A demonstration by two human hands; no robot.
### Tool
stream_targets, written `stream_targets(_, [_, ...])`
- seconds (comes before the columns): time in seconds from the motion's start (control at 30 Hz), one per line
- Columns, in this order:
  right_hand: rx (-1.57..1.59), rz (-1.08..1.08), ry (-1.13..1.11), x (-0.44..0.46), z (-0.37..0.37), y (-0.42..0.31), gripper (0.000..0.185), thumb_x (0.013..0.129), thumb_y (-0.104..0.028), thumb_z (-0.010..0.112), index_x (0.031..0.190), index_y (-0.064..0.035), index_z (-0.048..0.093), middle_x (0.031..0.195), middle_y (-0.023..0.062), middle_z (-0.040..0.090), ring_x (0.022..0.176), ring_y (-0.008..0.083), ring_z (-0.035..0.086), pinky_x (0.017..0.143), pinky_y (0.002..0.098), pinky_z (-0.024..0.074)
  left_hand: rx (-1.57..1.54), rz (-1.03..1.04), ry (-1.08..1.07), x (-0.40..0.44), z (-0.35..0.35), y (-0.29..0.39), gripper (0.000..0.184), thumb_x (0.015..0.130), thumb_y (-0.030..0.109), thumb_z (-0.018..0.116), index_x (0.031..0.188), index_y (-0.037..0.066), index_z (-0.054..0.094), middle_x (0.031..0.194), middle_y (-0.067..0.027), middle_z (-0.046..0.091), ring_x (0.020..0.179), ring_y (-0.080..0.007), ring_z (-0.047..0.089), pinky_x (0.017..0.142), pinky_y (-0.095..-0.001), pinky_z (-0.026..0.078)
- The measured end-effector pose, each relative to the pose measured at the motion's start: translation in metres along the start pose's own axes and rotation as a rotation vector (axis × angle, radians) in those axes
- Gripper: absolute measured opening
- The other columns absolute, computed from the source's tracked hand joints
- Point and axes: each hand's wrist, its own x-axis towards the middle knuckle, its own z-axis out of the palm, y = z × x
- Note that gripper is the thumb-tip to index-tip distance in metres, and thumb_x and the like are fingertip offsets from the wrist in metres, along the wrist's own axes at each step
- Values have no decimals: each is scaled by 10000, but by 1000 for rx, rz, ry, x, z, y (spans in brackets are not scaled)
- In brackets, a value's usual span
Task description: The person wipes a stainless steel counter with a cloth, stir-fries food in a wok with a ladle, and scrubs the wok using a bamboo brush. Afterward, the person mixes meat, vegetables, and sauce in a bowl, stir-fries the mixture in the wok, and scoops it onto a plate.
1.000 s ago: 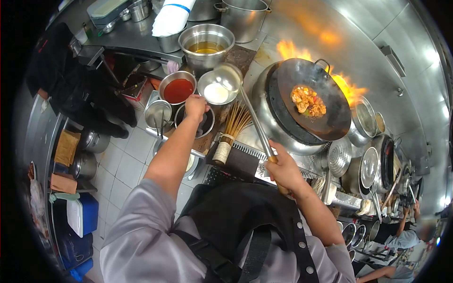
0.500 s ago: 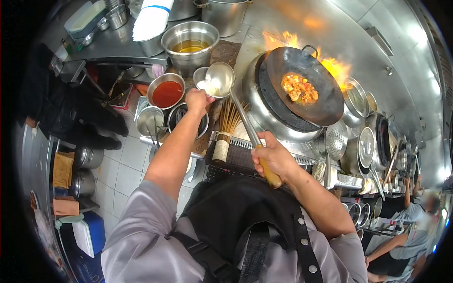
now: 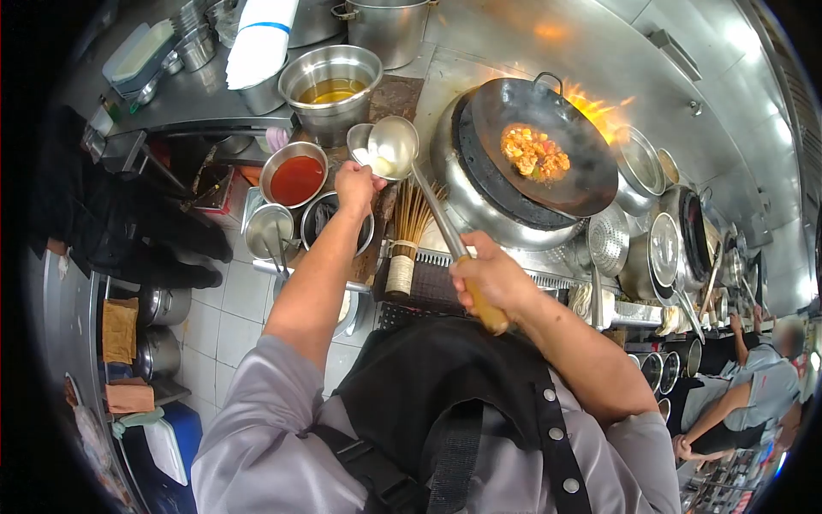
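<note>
My right hand (image 3: 492, 276) is wrapped around the wooden handle of a long ladle (image 3: 394, 146). The ladle's round metal bowl is tilted against a small metal bowl (image 3: 360, 137), which my left hand (image 3: 356, 187) grips by its near side. Something pale lies where the two meet; I cannot make out what. Beyond the ladle, a black wok (image 3: 586, 154) sits tilted on the round burner (image 3: 467, 184), with chunky reddish-brown food (image 3: 533, 152) inside. Flames (image 3: 595, 111) rise behind its far rim.
A pan of red sauce (image 3: 299, 178) and a pot of yellow oil (image 3: 330, 90) stand beside my left hand. Below the ladle is a bamboo brush (image 3: 409, 236). A perforated strainer (image 3: 609, 240) lies right of the burner. Other people (image 3: 145, 197) stand at left and far right.
The flames behind the wok have shrunk. The whole view has shifted slightly; the ladle and small bowl stay together in my hands.
</note>
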Motion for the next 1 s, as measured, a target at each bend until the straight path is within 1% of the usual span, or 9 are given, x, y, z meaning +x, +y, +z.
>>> stream_targets(0.1, [732, 133, -186, -1, -27, 2, 300, 949, -94, 582, 1200, -146, 426, 771, 75, 547, 550, 130, 476, 464, 279, 377, 15, 4, 16, 6, -10, -1, 82, 932, 0, 564, 896, 25, 495, 768, -105, 602, 591, -213, 634, 554, -333, 592])
stream_targets(0.3, [1138, 95, -465, -27, -51, 23, 241, 980, -132, 576, 1197, -193, 492, 813, 71, 538, 551, 124, 484, 443, 279, 393, 67, -48, -53, -3, -50, -3, 78, 960, 84, 571, 938, 11, 559, 788, -95, 620, 627, -203, 641, 586, -328, 596])
stream_targets(0.37, [1276, 10, -488, -49, -64, 28, 242, 1008, -137, 525, 1241, -183, 571, 827, 68, 520, 549, 118, 488, 435, 274, 426, 467, 146, -64, -26, -65, 7, 118, 933, 121, 621, 910, 7, 600, 815, -120, 647, 655, -230, 654, 618, -347, 581])
stream_targets(0.4, [1288, -17, -469, -59, -73, 31, 242, 1008, -137, 525, 1241, -183, 571, 827, 68, 520, 549, 118, 488, 435, 274, 426, 1003, 575, 28, -35, -78, 3, 159, 885, 150, 681, 896, 0, 628, 862, -157, 675, 761, -302, 669, 717, -403, 563])
stream_targets(0.47, [1354, -136, -499, -81, -94, 37, 288, 1014, -136, 500, 1292, -165, 569, 824, 68, 508, 546, 121, 486, 441, 270, 440, 1290, 789, 160, -71, -84, 1, 351, 828, 238, 749, 1094, 29, 656, 1040, -198, 666, 1107, -419, 577, 963, -512, 465])
stream_targets(0.53, [1343, -219, -417, -101, -115, 38, 294, 1006, -132, 506, 1298, -134, 549, 829, 76, 508, 535, 119, 475, 433, 265, 432, 1438, 438, 135, -78, -93, -17, 754, 751, 341, 809, 1380, 70, 495, 1297, -320, 480, 1189, -514, 507, 1014, -531, 443])
stream_targets(0.63, [1011, -287, -28, -113, -147, 38, 280, 974, -106, 543, 1250, -126, 501, 799, 83, 542, 518, 120, 473, 419, 259, 383, 1531, 266, 195, -84, -65, -11, 866, 718, 329, 832, 1437, 88, 413, 1327, -330, 453, 1236, -502, 480, 1028, -523, 440])
stream_targets(0.8, [532, -176, 322, -73, -220, 84, 316, 945, -65, 564, 1245, -142, 499, 738, 51, 552, 497, 124, 494, 409, 275, 387, 1257, 180, 154, -35, -89, -17, 940, 656, 170, 803, 1478, 84, 355, 1360, -334, 416, 1182, -496, 519, 1036, -502, 445])
stream_targets(1.0, [382, -147, 269, -84, -289, 105, 489, 900, -67, 576, 1364, -29, 426, 719, 56, 551, 496, 142, 521, 418, 299, 413, -369, -51, -348, -145, -29, 34, 730, 760, 133, 745, 1417, 13, 449, 1335, -238, 542, 1147, -349, 581, 959, -447, 519])
